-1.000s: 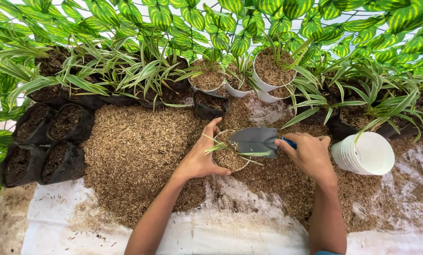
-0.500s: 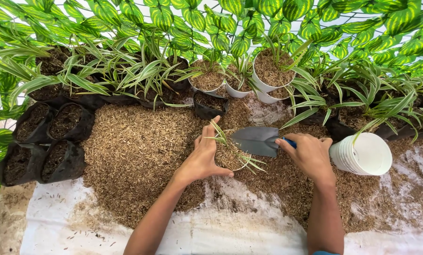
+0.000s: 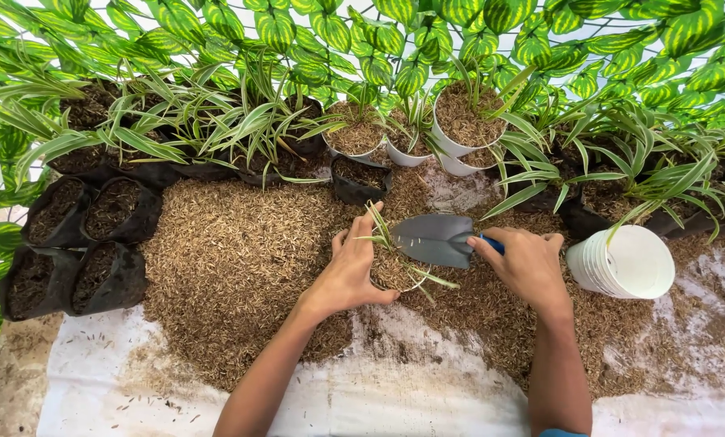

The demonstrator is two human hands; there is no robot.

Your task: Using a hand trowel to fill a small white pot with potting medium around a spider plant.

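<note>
Grey metal trowel (image 3: 433,239), blue handle: gripped in the right hand (image 3: 526,265), whose fingers (image 3: 514,235) are closed around the handle; blade flat, pointing toward the left hand, its tip over the rim of the small pot.

Small pot (image 3: 396,273), filled with husk mix, one thin green seedling (image 3: 381,231) standing in it: held by the left hand (image 3: 348,271), fingers (image 3: 364,232) curled against the pot's far side beside the seedling, thumb along the near rim. The pot lies between the two hands, directly under the trowel blade.

Brown husk heap (image 3: 225,267): spreads left of the pot and under it, over a white sheet (image 3: 111,380).

Stack of white pots (image 3: 621,263): right of the small pot, beyond the right hand, lying on its side, mouth open toward the camera.

Black grow bags (image 3: 79,243), filled: well left of the small pot, at the heap's edge.

White pots with striped plants (image 3: 459,121): behind the small pot, near the leafy backdrop.
</note>
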